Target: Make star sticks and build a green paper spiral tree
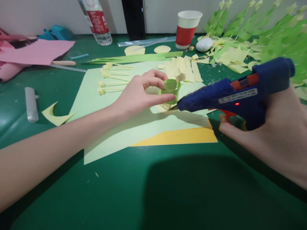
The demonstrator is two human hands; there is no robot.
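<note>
My left hand (144,88) pinches a small green paper craft (170,92) made of curled rings, between thumb and fingers. It stands on a pale yellow paper disc (159,108) over light green sheets (105,134). In my right hand (275,127) is a blue hot glue gun (223,92) with a lit red light. Its nozzle tip is at the base of the green craft, by the disc; whether it touches cannot be made out. Just left of my fingers lie thin stems with pale yellow paper flowers (103,86). Pale yellow paper strips (189,70) lie behind the craft.
A red and white paper cup (188,30), a water bottle (98,22) and a white egg-shaped object (204,44) stand at the back. Green paper plants (275,41) fill the right rear. Pink paper (38,51) and a glue stick (31,104) lie left, with orange paper (177,136) in front.
</note>
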